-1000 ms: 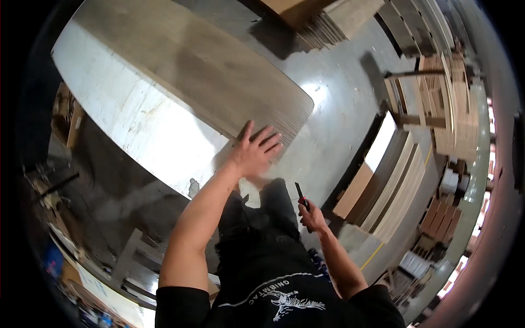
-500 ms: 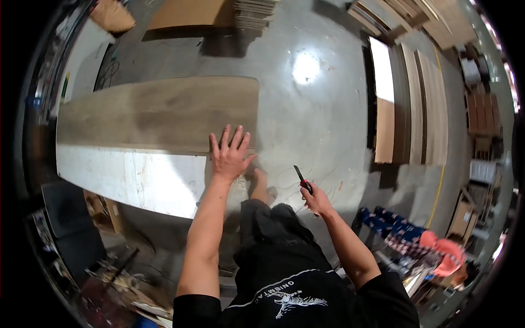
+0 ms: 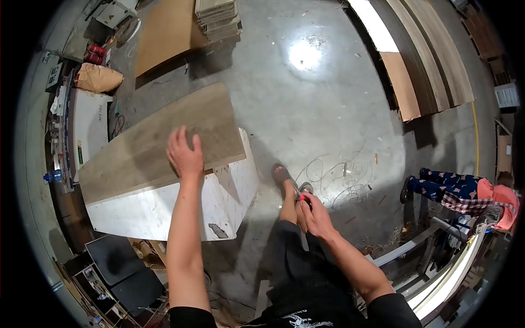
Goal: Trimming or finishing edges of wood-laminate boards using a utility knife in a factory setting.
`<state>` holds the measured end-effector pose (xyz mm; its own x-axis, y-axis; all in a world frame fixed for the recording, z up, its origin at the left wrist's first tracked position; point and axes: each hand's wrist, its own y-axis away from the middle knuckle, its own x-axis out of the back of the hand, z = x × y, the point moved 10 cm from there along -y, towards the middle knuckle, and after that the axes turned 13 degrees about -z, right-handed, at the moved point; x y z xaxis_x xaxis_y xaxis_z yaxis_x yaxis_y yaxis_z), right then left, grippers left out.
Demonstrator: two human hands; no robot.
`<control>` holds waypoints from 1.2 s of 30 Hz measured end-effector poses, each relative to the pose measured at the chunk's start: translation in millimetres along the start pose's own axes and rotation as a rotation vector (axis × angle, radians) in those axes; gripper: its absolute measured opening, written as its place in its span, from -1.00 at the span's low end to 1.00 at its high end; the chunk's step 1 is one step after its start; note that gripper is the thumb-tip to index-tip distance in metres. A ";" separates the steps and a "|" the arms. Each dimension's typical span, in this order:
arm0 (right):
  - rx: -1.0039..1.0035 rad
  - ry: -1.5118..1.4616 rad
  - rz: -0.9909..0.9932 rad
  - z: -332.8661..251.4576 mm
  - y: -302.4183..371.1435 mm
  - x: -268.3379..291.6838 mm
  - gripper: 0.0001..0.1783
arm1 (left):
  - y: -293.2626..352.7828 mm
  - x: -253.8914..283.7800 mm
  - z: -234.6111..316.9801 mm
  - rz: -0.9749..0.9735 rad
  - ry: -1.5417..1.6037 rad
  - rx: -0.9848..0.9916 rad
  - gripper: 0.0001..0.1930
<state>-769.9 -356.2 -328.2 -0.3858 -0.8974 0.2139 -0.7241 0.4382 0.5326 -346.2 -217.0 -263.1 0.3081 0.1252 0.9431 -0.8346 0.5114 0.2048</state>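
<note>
One brn bd [image 3: 210,120] on wht tbl [image 3: 142,218], L grip [image 3: 186,154] splayed over it, R grip [image 3: 317,217] clasping knife [image 3: 304,198]

Long flat grey-brown wooden panel [image 3: 156,145]: faint darker grain. Broad flat white board [image 3: 136,210]: brownish scuffs, one grey blotch near a corner. Slim hand knife [image 3: 306,200]: red and black. Smooth grey concrete floor [image 3: 284,104]; straight yellow painted line [image 3: 476,136]. Co-worker's loose navy cloth trousers [image 3: 465,182]: scattered pinkish motifs. Coral-pink cloth top [image 3: 507,201]; dark-and-white checked cloth [image 3: 462,203]. Flat tan cardboard sheet [image 3: 167,38].
</note>
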 end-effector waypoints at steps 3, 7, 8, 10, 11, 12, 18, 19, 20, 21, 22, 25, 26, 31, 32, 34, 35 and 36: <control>0.183 0.141 0.110 -56.8 -38.9 -2.2 -0.66 | -0.1 1.4 -16.5 0.182 -0.008 0.180 -0.38; 0.218 0.406 0.021 -139.9 -84.9 -23.7 -0.68 | 4.7 2.4 -9.5 0.137 0.026 0.257 -0.38; 0.226 0.426 0.009 -152.8 -92.6 -30.7 -0.68 | 2.6 2.2 -14.5 0.143 0.041 0.275 -0.38; 0.274 0.659 -0.016 -173.9 -100.9 -50.9 -0.68 | 2.8 0.2 -19.1 0.145 0.035 0.266 -0.39; 0.330 0.718 0.036 -180.0 -99.7 -55.2 -0.68 | 5.3 2.3 -23.7 0.142 0.042 0.292 -0.39; 0.333 0.732 0.014 -179.5 -97.7 -60.2 -0.68 | 4.1 7.1 -20.9 0.169 0.041 0.260 -0.39; 0.304 0.766 0.093 -174.8 -92.7 -47.9 -0.69 | 7.4 5.7 -26.7 0.221 0.018 0.239 -0.40; 0.313 0.771 0.104 -177.3 -95.8 -45.6 -0.69 | 5.9 4.6 -23.8 0.228 0.005 0.223 -0.40; 0.316 0.784 0.105 -180.7 -99.8 -43.4 -0.69 | 4.7 4.2 -20.5 0.235 -0.009 0.206 -0.40; 0.301 0.777 0.128 -184.3 -104.8 -37.7 -0.70 | 5.0 3.2 -19.0 0.238 0.003 0.209 -0.40; 0.291 0.764 0.148 -188.7 -110.8 -33.6 -0.71 | 5.5 3.6 -17.5 0.233 -0.014 0.205 -0.39; 0.297 0.808 0.050 -201.3 -115.4 -38.8 -0.71 | 6.0 5.7 -17.6 0.227 -0.028 0.209 -0.39; 0.298 0.850 -0.007 -201.3 -114.6 -45.4 -0.71 | 6.6 5.4 -18.6 0.221 -0.030 0.213 -0.39; 0.253 0.782 0.004 -190.6 -100.1 -48.1 -0.73 | 6.5 7.3 -17.1 0.214 -0.024 0.218 -0.38; 0.234 0.767 0.017 -189.9 -100.7 -46.3 -0.71 | 6.3 7.3 -16.5 0.213 -0.024 0.212 -0.38; 0.259 0.790 0.014 -197.2 -108.4 -47.7 -0.70 | 5.4 8.5 -16.2 0.213 -0.021 0.210 -0.38; 0.285 0.812 0.011 -201.4 -110.3 -49.0 -0.70 | 5.1 9.2 -15.5 0.214 -0.020 0.209 -0.38; 0.283 0.814 0.015 -201.1 -108.4 -48.1 -0.70 | 5.4 8.6 -14.6 0.213 -0.017 0.206 -0.38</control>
<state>-557.9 -370.8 -231.5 0.0548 -0.6010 0.7974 -0.8794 0.3492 0.3236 -341.4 -200.7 -257.6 0.1094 0.1961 0.9745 -0.9553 0.2916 0.0485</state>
